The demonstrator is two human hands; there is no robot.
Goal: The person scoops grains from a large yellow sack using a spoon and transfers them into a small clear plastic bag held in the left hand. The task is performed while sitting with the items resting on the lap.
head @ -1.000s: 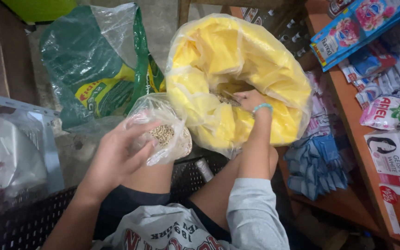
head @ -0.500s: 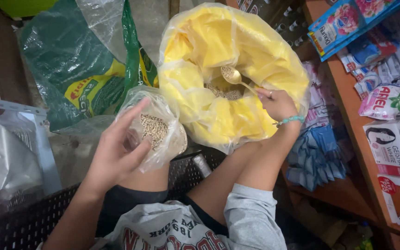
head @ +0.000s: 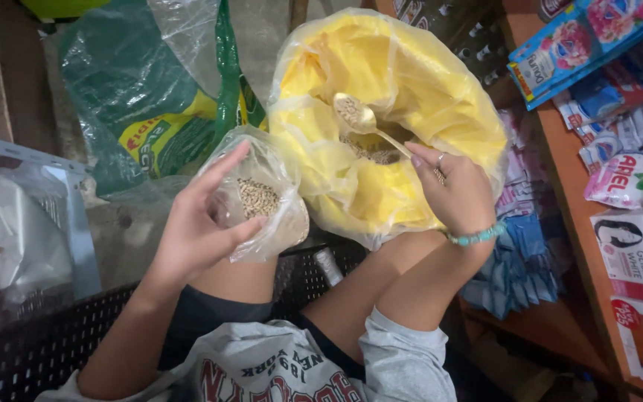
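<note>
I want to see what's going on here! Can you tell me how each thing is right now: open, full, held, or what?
Small clear bag: open, partly filled with grain, held by left hand.
Spoon: loaded with grain, lifted, held by right hand.
Big yellow sack: open, grain inside.
Green sack: slumped; whether it is open cannot be told.

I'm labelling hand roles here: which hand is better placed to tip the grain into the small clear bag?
Right. The right hand holds the loaded spoon above the yellow sack; the left hand is occupied holding the small clear bag open.
</note>
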